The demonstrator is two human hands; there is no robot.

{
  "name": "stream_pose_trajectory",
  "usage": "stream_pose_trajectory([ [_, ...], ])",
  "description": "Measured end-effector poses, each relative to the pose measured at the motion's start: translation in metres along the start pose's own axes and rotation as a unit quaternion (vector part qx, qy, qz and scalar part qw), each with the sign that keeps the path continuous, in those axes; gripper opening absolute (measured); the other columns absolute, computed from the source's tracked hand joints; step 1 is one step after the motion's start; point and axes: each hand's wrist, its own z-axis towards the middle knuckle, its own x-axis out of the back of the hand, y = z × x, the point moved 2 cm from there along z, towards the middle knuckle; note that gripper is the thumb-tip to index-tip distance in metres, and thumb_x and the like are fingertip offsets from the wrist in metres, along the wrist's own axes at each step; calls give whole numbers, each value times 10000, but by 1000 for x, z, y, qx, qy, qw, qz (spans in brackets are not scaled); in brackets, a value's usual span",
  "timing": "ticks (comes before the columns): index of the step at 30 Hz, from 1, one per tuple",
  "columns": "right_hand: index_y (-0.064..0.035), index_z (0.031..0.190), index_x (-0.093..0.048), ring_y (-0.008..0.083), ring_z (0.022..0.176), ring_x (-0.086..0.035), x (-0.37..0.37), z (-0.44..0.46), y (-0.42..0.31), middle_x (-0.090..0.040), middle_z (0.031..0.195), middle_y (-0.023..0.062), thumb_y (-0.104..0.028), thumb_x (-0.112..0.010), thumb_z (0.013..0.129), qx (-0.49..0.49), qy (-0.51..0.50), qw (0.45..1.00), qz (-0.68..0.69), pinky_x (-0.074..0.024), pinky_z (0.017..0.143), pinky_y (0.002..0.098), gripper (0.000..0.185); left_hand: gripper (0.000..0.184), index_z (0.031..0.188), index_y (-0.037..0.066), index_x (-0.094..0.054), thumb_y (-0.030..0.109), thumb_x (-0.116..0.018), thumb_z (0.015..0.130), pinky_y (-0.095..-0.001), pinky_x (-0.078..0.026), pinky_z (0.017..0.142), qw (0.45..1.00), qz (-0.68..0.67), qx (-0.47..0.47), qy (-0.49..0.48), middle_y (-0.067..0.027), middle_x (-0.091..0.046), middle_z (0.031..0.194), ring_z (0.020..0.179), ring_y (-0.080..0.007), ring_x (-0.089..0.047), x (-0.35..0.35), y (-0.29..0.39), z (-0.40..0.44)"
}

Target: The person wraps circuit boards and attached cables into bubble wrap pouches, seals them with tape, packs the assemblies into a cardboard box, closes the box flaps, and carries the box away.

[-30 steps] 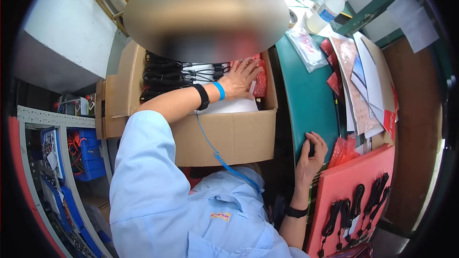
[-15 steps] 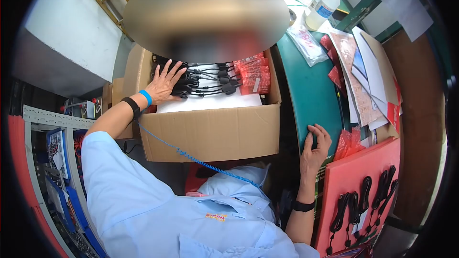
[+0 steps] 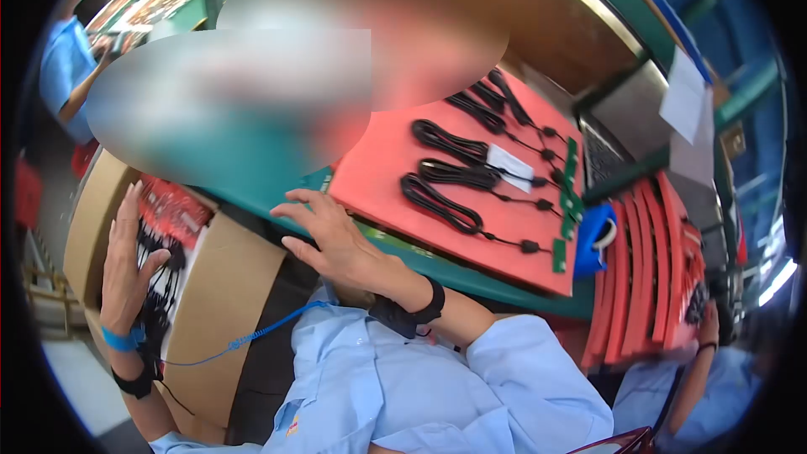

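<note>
My left hand (image 3: pixel 126 265) is over the cardboard box (image 3: pixel 231 286), fingers stretched out and holding nothing. Inside the box, bundled black cables (image 3: pixel 160 256) and red bubble wrap (image 3: pixel 174 208) lie beside it. My right hand (image 3: pixel 332 240) hovers at the near edge of the green table (image 3: pixel 252 202), its fingers apart and nothing in them. Just right of it lies a red foam sheet (image 3: pixel 378 189). On the sheet are several coiled black cables (image 3: pixel 441 204) with small green boards (image 3: pixel 559 256) at their ends, plus a white slip of paper (image 3: pixel 509 166).
Several upright red foam sheets (image 3: pixel 639 277) stand at the right, with another person's hand (image 3: pixel 709 324) beside them. A blue item (image 3: pixel 595 240) sits near the sheet's corner. Another person in blue (image 3: pixel 67 71) is at the far left. A blue coiled cord (image 3: pixel 252 339) runs from my left wrist.
My view has swung to the right, bringing the foam sheet with cables to the middle. My left hand has lifted off the cables in the box. My right hand has moved towards the foam sheet.
</note>
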Motion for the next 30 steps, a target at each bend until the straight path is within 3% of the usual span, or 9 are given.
stream_pose_trajectory([
  [3, -40, 1186, -581, 333, 1149, -514, 61, -30, -13, -573, 1185, 166, -166, -608, 896, 8, -8, 1000, -6, -417, 977, 411, 317, 885, 1500, 80, -257, 108, -730, 752, -448, -267, 1131, 969, -232, -79, 15, -190, -353, 1495, 1366, -330, -377, 12, 87, 37],
  [5, -22, 1116, -624, 309, 1047, -575, 104, -59, -9, -627, 1079, 152, -134, -611, 901, -22, 25, 998, -49, -457, 913, 377, 243, 796, 1460, 63, -332, 99, -717, 765, -424, -314, 1098, 959, -240, -148, 15, -196, -427, 1437, 1327, -324, -430, 11, 135, 58],
  [7, -3, 1024, -661, 248, 913, -625, 140, -95, -9, -660, 939, 122, -100, -625, 896, -188, 37, 981, -1, -491, 815, 324, 165, 710, 1421, 45, -406, 90, -705, 778, -400, -361, 1066, 942, -253, -221, 14, -202, -501, 1378, 1288, -318, -483, 2, 171, 81],
  [9, 13, 982, -670, 188, 818, -630, 170, -127, -7, -655, 856, 103, -78, -637, 891, -237, 140, 961, 6, -496, 732, 289, 133, 546, 1323, 22, -502, 90, -683, 812, -371, -420, 990, 933, -215, -285, -37, -188, -593, 1252, 1188, -308, -562, -15, 203, 105],
  [13, 17, 980, -658, 199, 838, -637, 239, -188, 22, -656, 928, 121, -85, -624, 900, -300, 238, 899, -212, -501, 730, 302, 134, 295, 1143, 9, -630, 123, -652, 872, -339, -493, 843, 916, -269, -277, -106, -148, -689, 1063, 979, -304, -653, -62, 261, 163],
  [15, 10, 993, -653, 231, 856, -639, 271, -209, 35, -653, 964, 132, -79, -615, 900, -294, 263, 875, -280, -502, 744, 315, 135, 217, 1082, 27, -656, 125, -619, 892, -386, -507, 755, 908, -263, -323, -41, -151, -693, 906, 849, -302, -669, -81, 296, 198],
  [20, -7, 1043, -634, 327, 900, -627, 305, -224, 63, -641, 1043, 159, -63, -596, 892, -274, 280, 835, -387, -502, 785, 364, 166, 248, 1152, 77, -601, 101, -566, 907, -414, -434, 946, 865, -169, -467, 67, -155, -611, 1189, 1173, -343, -515, -150, 373, 288],
  [24, -18, 1066, -608, 350, 993, -581, 322, -208, 108, -620, 1044, 167, -60, -579, 879, -216, 273, 846, -403, -456, 873, 431, 193, 303, 1207, 117, -570, 100, -553, 905, -445, -368, 1021, 847, -112, -511, 94, -137, -553, 1275, 1257, -370, -414, -230, 408, 342],
  [30, -26, 1074, -608, 349, 972, -571, 339, -180, 152, -613, 999, 152, -48, -583, 867, -207, 246, 848, -421, -444, 832, 438, 210, 266, 1169, 130, -604, 121, -549, 909, -440, -367, 1007, 833, -17, -542, 110, -117, -582, 1181, 1150, -350, -479, -255, 418, 375],
])
